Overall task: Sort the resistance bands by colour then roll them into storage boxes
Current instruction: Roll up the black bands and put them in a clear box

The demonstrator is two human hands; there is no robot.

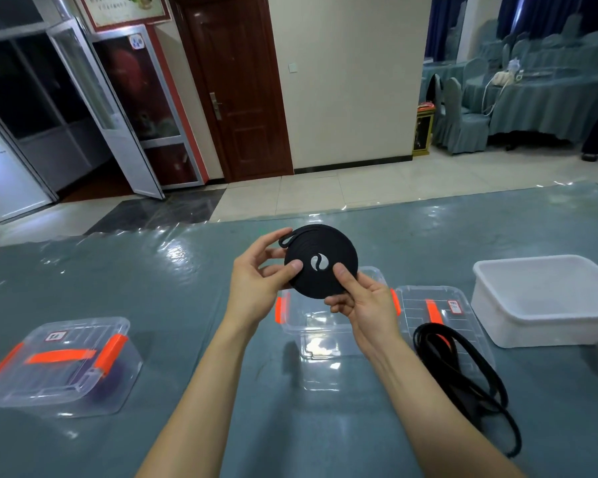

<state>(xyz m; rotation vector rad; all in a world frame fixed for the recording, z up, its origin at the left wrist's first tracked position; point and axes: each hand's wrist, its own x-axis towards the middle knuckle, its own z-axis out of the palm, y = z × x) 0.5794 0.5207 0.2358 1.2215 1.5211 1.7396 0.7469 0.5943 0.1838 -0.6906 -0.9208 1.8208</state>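
A black resistance band (325, 250), rolled into a flat coil with its loose end looped at the top left, is held up above the table. My left hand (256, 277) grips the coil's left side, thumb on its face. My right hand (363, 305) pinches its lower right edge. Directly below stands an open clear storage box (311, 326) with orange clasps. To its right lies the box's clear lid (428, 305), and a second, loose black band (470, 370) sprawls over and in front of that lid. A closed clear box (63, 360) at the left holds something purple.
A white plastic tub (546, 301) sits at the right. The table (152, 270) wears a grey-blue cloth under clear film. Beyond its far edge are tiled floor, a wooden door and covered chairs.
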